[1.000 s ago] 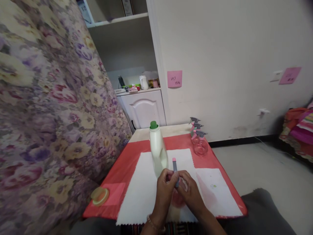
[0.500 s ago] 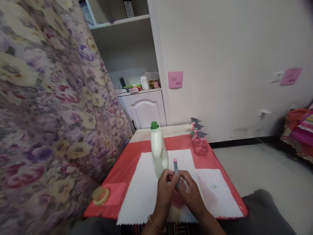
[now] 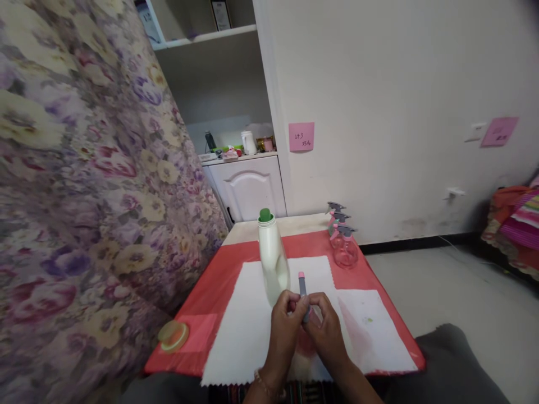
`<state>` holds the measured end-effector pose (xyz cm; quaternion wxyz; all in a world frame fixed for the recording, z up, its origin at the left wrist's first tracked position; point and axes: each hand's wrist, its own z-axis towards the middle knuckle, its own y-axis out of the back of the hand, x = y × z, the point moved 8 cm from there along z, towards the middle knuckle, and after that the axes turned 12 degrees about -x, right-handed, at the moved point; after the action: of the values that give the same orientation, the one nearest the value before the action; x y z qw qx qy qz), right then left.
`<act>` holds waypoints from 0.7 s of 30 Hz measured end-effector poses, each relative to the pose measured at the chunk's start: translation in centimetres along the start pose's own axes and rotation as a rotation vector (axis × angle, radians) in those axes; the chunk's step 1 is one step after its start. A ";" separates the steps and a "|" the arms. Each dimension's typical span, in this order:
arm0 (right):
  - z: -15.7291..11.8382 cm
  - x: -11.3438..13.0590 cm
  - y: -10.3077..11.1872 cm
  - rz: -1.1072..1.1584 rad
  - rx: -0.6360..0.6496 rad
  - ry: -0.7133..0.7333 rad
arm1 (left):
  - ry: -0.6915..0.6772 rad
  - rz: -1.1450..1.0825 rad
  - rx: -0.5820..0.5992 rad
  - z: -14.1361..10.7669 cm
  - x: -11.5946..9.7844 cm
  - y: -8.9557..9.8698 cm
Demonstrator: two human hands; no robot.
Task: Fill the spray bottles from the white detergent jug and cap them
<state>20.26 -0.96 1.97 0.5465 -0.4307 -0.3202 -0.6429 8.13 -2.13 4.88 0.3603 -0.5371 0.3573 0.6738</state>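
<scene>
Over the white cloth, my left hand (image 3: pixel 285 322) and my right hand (image 3: pixel 329 326) close in from both sides around the neck of a spray bottle. Its grey spray head (image 3: pixel 302 285) with a pink tip points away from me. Part of the bottle's clear pinkish body (image 3: pixel 306 343) shows below, between my hands; the grip on its neck is mostly hidden by my fingers. Just beyond my left hand stands a pale green jug (image 3: pixel 270 255) with a green spout in its mouth, upright and not held.
Several spray bottles (image 3: pixel 346 255) line the table's right rear edge. A round, yellowish-rimmed lid or tub (image 3: pixel 173 336) lies at the front left of the red tabletop (image 3: pixel 219 280). A stained white sheet (image 3: pixel 374 331) is at right; a flowered curtain (image 3: pixel 105 196) hangs at left.
</scene>
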 end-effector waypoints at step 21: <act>-0.1 -0.1 -0.3 0.032 0.096 0.000 | -0.013 -0.027 0.014 0.2 0.3 -0.1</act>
<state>19.92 -0.89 1.83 0.5766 -0.4091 -0.3439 -0.6180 8.08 -1.86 4.63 0.3755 -0.5347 0.3526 0.6699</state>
